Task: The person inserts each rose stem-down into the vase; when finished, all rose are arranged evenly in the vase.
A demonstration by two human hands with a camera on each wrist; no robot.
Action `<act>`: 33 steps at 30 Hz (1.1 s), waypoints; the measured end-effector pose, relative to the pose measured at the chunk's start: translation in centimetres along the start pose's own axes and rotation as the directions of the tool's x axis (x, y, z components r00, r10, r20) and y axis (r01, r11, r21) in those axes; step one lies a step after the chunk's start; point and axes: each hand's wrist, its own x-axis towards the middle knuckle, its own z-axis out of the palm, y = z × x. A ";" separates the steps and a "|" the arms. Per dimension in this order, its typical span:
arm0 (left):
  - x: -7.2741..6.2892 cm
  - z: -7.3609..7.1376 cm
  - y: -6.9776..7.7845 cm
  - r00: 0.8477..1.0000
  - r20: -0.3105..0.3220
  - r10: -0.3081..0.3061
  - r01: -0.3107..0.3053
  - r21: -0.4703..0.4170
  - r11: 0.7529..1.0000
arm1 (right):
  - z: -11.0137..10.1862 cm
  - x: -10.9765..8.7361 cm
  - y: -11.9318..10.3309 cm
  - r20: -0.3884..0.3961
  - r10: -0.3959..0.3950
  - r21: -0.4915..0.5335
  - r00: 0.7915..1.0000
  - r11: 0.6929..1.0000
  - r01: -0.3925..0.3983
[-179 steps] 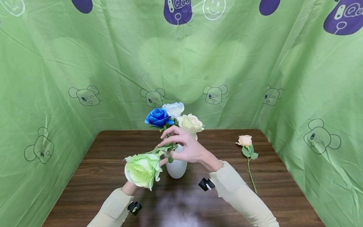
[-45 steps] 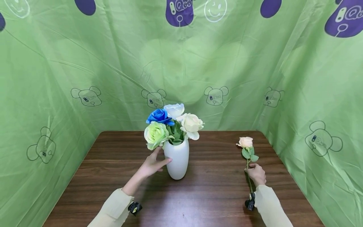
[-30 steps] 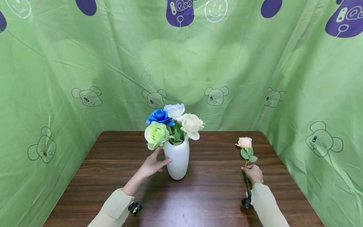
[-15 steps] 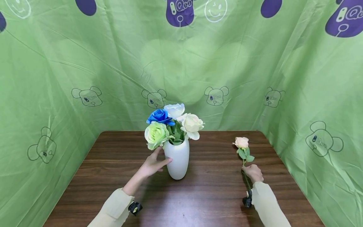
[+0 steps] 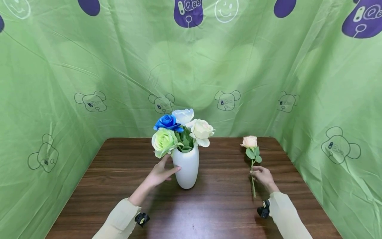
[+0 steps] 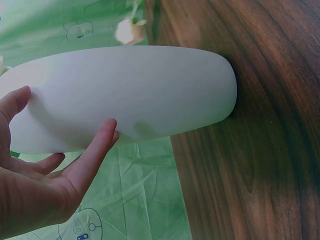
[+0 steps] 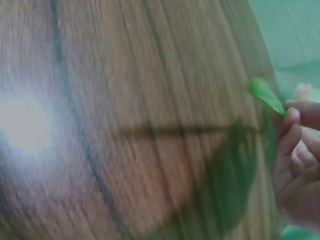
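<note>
In the head view a white vase point(image 5: 186, 169) stands upright on the wooden table. It holds a blue rose point(image 5: 168, 122), a green rose point(image 5: 163, 142), a white rose point(image 5: 183, 116) and a cream rose point(image 5: 201, 130). My left hand point(image 5: 159, 174) rests against the vase's left side, thumb and fingers spread and fairly straight; the left wrist view shows its fingertips at the vase wall point(image 6: 150, 90). On the right, my right hand point(image 5: 264, 176) pinches the stem of a pale pink rose point(image 5: 249, 141), its bloom pointing away from me. In the right wrist view the hand point(image 7: 300, 165) casts a shadow.
Brown wooden tabletop point(image 5: 221, 205) lies between the vase and the right hand. Green printed cloth point(image 5: 191, 73) hangs behind and along both sides. A black device point(image 5: 141, 219) sits at the left wrist and another black device point(image 5: 264, 209) at the right.
Six seconds ago the green rose was in my hands; now it stands in the vase. My right hand has since gripped the pink rose and shifted it left and away from me. The left hand stays at the vase.
</note>
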 end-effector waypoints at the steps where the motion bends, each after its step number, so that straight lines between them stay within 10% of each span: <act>1: 0.0 0.0 0.0 1.000 0.000 0.000 0.000 0.000 1.000 | 0.1 0.0 -0.4 0.000 -0.037 0.020 0.999 0.999 0.037; 13: 0.1 0.0 0.0 1.000 0.003 -0.002 0.002 0.003 1.000 | 2.3 -0.6 -4.4 -0.050 -0.370 0.221 0.928 0.902 0.372; 20: 0.0 0.0 0.0 1.000 0.003 -0.001 0.001 -0.003 1.000 | 2.9 -1.8 -7.6 -0.061 -0.438 0.193 0.897 0.877 0.441; 28: 0.1 0.0 -0.1 1.000 0.005 0.001 0.000 -0.016 1.000 | 3.5 6.5 -0.1 -0.051 -0.583 0.363 0.811 0.746 0.559; 33: 0.2 0.0 -0.1 1.000 0.003 -0.003 0.003 -0.007 1.000 | 3.2 4.1 -4.0 -0.064 -0.595 0.408 0.801 0.717 0.565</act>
